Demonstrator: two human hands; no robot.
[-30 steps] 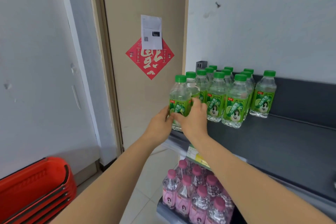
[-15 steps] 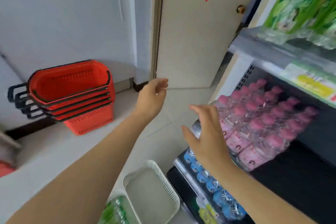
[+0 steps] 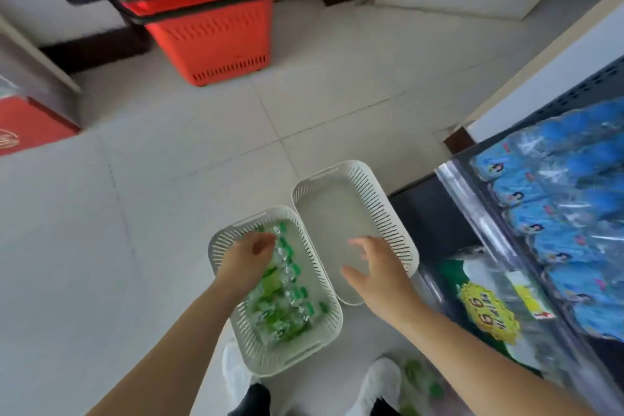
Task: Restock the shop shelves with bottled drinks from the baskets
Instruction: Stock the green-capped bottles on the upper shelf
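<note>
Green bottles (image 3: 283, 307): packed inside the full basket (image 3: 287, 365) on the floor.
Left hand (image 3: 248, 263): down in the full basket, fingers curled among the bottles; blur hides whether its grip pinches one.
Right hand (image 3: 378, 275): just right of the full basket, over the empty basket (image 3: 334, 213), grip spread, holding nothing.
Red baskets (image 3: 209, 27): stacked well beyond the full basket.
Blue bottles (image 3: 574, 213): shelved far right of the full basket.

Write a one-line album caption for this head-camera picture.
Restocking: left hand reaches into a white basket of green-capped bottles; right hand hovers open over the empty basket beside it.
</note>
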